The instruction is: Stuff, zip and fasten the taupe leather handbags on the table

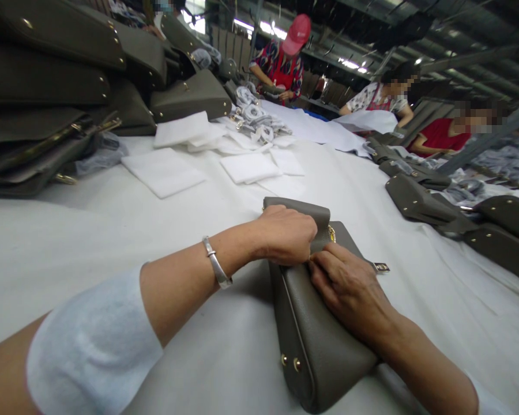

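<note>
An olive-grey leather handbag (324,340) lies on its side on the white-covered table, its base with gold studs turned toward me. My left hand (288,233), with a silver bangle at the wrist, is closed in a fist at the bag's upper edge. Close against it, my right hand (346,282) has its fingers bent and pressed on the bag's side. What exactly the fingertips pinch is hidden between the hands. A bit of gold chain (331,233) shows behind them, and a metal-ended tab (381,267) sticks out at the right.
Similar bags (47,75) are stacked at the left, with more bags (428,202) along the right. White foam sheets (164,172) and plastic-wrapped straps (259,118) lie beyond my hands. Several co-workers stand or sit farther back, one in a red cap (297,34).
</note>
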Tool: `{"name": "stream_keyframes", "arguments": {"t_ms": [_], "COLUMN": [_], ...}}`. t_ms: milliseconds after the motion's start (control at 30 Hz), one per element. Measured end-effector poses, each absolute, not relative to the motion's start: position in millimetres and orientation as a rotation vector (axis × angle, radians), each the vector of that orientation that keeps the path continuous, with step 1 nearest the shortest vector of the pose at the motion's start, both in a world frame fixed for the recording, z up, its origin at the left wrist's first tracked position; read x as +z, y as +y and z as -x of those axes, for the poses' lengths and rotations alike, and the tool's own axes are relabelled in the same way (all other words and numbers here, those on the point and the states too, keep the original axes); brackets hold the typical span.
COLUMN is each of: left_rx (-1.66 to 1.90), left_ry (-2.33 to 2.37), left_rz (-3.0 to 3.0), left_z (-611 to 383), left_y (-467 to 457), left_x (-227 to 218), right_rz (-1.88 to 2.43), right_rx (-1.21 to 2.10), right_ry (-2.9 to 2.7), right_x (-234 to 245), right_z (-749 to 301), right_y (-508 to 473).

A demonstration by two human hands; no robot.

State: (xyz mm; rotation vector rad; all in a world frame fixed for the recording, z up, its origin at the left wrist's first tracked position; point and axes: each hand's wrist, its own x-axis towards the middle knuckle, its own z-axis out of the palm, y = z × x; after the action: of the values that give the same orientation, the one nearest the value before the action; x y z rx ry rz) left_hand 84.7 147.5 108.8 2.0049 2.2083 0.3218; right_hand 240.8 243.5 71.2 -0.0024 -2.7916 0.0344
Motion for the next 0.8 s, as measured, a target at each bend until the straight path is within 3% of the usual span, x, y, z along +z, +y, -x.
{"name": "stream_keyframes", "arguments": {"t_ms": [800], "left_rx": [0.370], "left_ry": [2.153], "left_rz": [-1.979], "left_z": [-82.5], "left_y": [146.9], "left_x": [108.8], "right_rz": [0.150], "right_rx": [0.478], "right_ry": [-2.689], "right_x": [76.6], "right_z": [-247.0], "right_y": [252.6]}}
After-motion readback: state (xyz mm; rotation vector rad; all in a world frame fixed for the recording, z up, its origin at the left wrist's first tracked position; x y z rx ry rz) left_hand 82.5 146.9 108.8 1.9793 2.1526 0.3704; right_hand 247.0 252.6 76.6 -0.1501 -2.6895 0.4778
